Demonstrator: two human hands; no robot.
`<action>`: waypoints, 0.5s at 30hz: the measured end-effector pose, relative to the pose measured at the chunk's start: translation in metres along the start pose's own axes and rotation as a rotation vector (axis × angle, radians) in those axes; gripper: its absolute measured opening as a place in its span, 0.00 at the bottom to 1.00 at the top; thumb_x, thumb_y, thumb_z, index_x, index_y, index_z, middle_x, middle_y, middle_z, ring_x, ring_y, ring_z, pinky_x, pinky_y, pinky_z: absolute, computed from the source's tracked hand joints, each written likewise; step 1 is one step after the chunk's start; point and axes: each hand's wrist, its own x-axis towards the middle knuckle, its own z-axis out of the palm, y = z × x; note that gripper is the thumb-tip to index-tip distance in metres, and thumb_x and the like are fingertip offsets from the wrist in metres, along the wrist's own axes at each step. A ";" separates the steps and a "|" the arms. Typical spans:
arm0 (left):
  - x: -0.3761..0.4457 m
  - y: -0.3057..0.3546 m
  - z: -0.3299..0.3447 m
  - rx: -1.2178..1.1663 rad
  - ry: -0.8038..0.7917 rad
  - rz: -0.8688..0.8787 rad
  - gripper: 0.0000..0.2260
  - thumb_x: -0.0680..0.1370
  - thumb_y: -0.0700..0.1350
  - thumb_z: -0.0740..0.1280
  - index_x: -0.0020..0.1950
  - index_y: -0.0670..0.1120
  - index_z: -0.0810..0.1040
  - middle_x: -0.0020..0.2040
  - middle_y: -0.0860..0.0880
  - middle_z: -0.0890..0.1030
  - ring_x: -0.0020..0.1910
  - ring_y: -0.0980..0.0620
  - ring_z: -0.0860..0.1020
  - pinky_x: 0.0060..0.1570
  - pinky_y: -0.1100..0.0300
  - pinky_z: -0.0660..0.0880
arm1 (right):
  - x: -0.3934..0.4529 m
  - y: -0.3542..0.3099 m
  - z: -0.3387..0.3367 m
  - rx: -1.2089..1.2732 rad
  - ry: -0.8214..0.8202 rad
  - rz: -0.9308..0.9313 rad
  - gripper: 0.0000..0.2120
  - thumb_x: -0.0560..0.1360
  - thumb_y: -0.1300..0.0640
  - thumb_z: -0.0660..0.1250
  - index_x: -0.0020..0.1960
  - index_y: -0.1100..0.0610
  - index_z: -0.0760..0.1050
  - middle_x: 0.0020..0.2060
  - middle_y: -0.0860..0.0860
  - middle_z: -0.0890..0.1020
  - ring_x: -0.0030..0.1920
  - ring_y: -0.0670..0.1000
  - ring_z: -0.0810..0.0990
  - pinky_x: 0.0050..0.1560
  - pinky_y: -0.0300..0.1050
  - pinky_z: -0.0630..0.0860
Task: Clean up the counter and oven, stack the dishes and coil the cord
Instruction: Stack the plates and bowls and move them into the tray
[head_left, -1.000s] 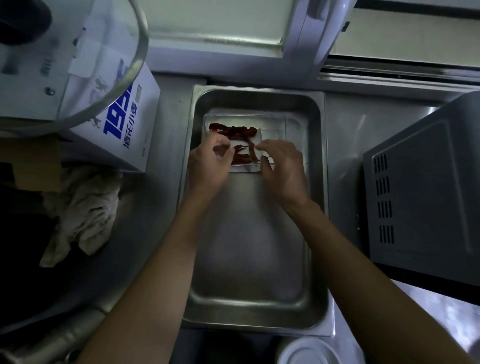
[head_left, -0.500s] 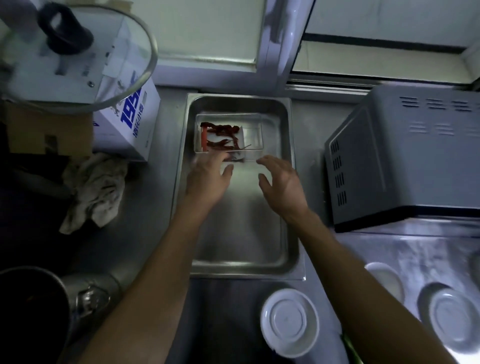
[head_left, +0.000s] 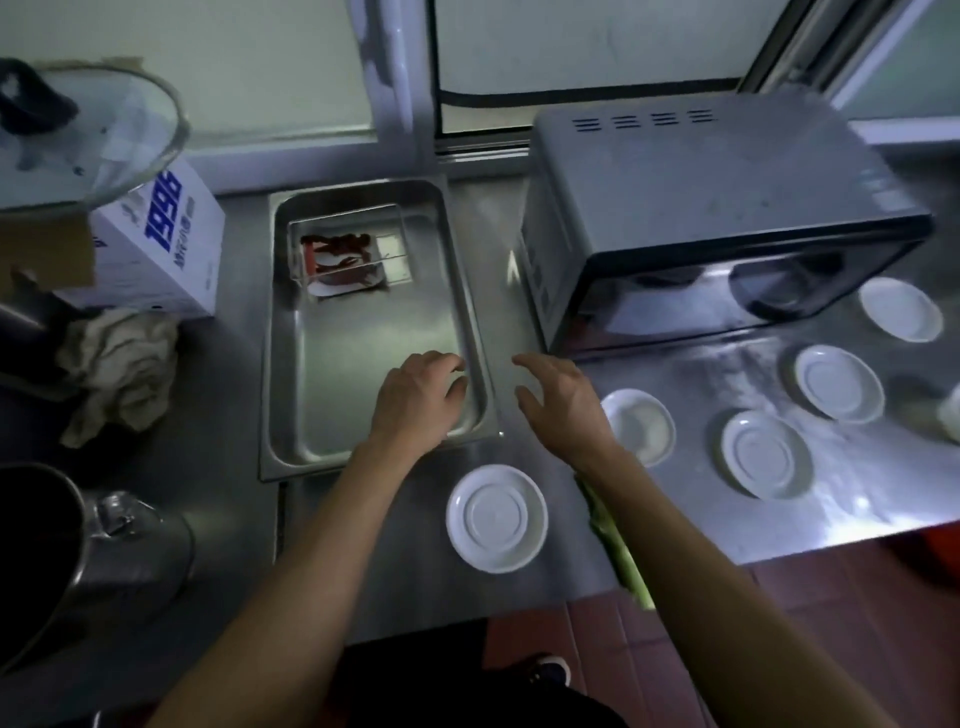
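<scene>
White saucers lie scattered over the steel counter (head_left: 519, 582): one upside-down saucer (head_left: 497, 518) nearest the front edge, a small bowl (head_left: 642, 426) just beside the right wrist, two more saucers (head_left: 766, 453) (head_left: 837, 383) further right, and a last dish (head_left: 901, 308) in front of the toaster oven (head_left: 727, 218). None is stacked yet, so by my reading the dish-gathering step is about to start. The next move probably calls for lifting one saucer and setting it squarely on another, matching which way up they lie.

The left hand (head_left: 418, 400) hovers over the near right corner of the steel tray (head_left: 374, 364), fingers loosely curled, holding nothing. The right hand (head_left: 563, 397) is spread, fingers apart, above bare counter between the tray and the oven. A clear container of red scraps (head_left: 345, 254) sits at the tray's far end. No cord is plainly visible.
</scene>
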 end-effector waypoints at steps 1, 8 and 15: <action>-0.009 0.012 0.003 -0.001 -0.005 0.018 0.10 0.78 0.47 0.67 0.57 0.45 0.81 0.53 0.46 0.83 0.53 0.42 0.79 0.52 0.46 0.76 | -0.016 0.005 -0.008 0.000 0.012 0.026 0.20 0.73 0.62 0.71 0.64 0.59 0.78 0.59 0.57 0.82 0.58 0.61 0.80 0.57 0.55 0.78; -0.064 0.088 0.024 -0.043 -0.054 0.119 0.11 0.79 0.48 0.67 0.59 0.46 0.81 0.56 0.47 0.82 0.55 0.44 0.79 0.54 0.49 0.76 | -0.112 0.039 -0.054 0.029 0.048 0.125 0.19 0.74 0.62 0.69 0.65 0.58 0.77 0.59 0.57 0.82 0.59 0.62 0.79 0.56 0.57 0.77; -0.104 0.148 0.046 -0.012 -0.126 0.209 0.10 0.80 0.48 0.65 0.59 0.49 0.80 0.56 0.50 0.82 0.56 0.48 0.78 0.54 0.51 0.75 | -0.186 0.072 -0.086 0.007 0.061 0.236 0.20 0.75 0.59 0.69 0.67 0.56 0.76 0.63 0.55 0.80 0.61 0.60 0.77 0.59 0.55 0.75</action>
